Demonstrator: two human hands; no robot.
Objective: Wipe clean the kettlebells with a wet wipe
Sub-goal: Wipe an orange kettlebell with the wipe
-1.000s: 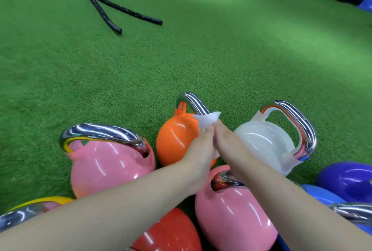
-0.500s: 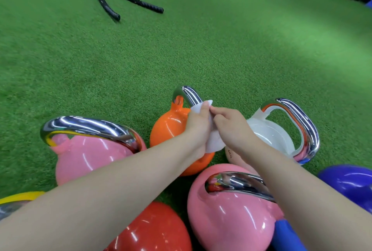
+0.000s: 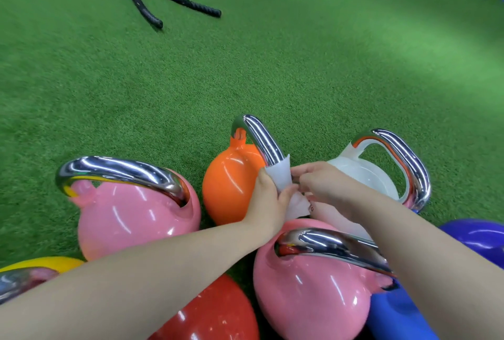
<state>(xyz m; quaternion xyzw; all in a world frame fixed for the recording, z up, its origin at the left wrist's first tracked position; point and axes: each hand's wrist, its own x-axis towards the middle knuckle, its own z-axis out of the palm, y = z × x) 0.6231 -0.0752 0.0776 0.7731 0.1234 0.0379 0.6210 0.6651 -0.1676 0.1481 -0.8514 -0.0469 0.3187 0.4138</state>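
Hands meet at the orange kettlebell [image 3: 231, 187]: the left hand [image 3: 268, 200] and right hand [image 3: 321, 185] both pinch a white wet wipe [image 3: 282, 179] with curled fingers, wrapped round its chrome handle [image 3: 259, 138]. Pink, white and red kettlebells crowd the green turf [image 3: 272, 67].

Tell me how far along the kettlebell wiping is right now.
Nothing shows as finished; no kettlebell looks visibly different. In hand: both hands, left hand and right hand, hold the wet wipe against the chrome handle of the orange kettlebell. Untouched right now: white kettlebell, two pink ones, red, and others at the frame edges.
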